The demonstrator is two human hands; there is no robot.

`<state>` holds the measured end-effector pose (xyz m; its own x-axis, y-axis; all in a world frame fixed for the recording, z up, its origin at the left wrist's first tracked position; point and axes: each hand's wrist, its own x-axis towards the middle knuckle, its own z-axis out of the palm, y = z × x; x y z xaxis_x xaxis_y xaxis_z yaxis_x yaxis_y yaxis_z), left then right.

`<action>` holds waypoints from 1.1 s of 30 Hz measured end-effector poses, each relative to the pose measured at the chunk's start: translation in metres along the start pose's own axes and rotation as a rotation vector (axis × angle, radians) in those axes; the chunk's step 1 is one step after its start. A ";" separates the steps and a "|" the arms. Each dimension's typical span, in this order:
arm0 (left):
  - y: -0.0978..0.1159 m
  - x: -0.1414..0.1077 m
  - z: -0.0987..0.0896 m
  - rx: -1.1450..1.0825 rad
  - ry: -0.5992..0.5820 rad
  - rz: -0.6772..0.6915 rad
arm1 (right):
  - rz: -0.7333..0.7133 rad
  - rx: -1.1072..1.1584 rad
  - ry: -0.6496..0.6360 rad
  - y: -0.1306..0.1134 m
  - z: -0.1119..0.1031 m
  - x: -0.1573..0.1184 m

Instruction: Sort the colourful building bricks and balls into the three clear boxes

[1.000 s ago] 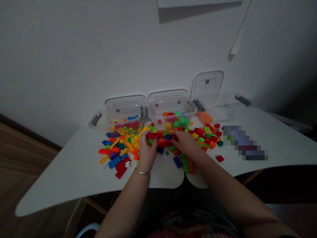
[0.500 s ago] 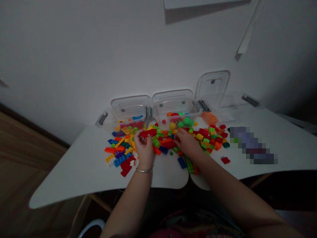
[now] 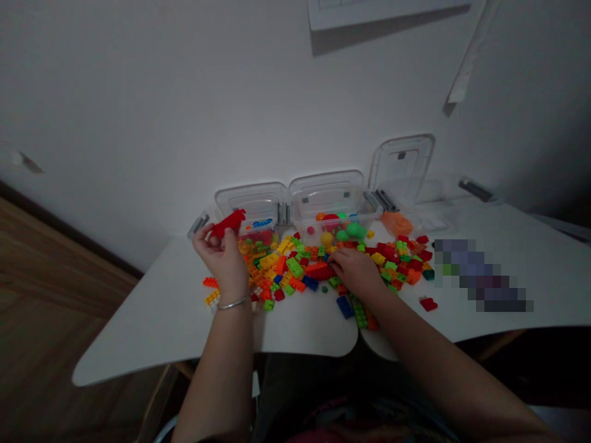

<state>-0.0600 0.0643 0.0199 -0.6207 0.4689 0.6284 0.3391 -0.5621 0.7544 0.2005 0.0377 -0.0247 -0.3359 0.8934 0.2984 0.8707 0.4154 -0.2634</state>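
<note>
As a red toy brick (image 3: 226,223) is held up, clamped by the fingers (image 3: 210,237) of the left hand (image 3: 221,261), at nine o'clock to the scattered bricks (image 3: 286,271), the right hand (image 3: 355,274) is laid over a second red brick (image 3: 319,271), fingers together, grip unclear, clear plastic bins (image 3: 332,209) seen at twelve o'clock.

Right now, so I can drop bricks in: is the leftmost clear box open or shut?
Open. Its clear lid is folded back behind the clear box on grey hinges, and the bricks inside show uncovered.

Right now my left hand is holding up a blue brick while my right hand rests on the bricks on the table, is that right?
Not quite: the brick is red, not blue. The head view shows the left hand holding up a red brick, while the right hand rests on the bricks on the table.
</note>
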 end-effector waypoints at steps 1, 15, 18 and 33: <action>0.000 0.014 0.000 0.027 -0.002 0.039 | 0.000 0.008 0.002 0.000 0.000 0.000; -0.020 0.069 0.008 1.075 -0.445 -0.050 | 0.052 0.090 0.017 0.003 0.005 -0.001; -0.016 0.068 0.011 1.180 -0.515 -0.055 | 0.059 0.103 0.012 0.004 0.006 -0.001; -0.023 0.066 0.008 1.234 -0.601 0.076 | 0.070 0.167 -0.003 0.005 0.007 0.000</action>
<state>-0.1033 0.1134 0.0450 -0.2812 0.8619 0.4220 0.9567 0.2172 0.1938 0.2020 0.0413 -0.0327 -0.2780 0.9214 0.2714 0.8204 0.3747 -0.4318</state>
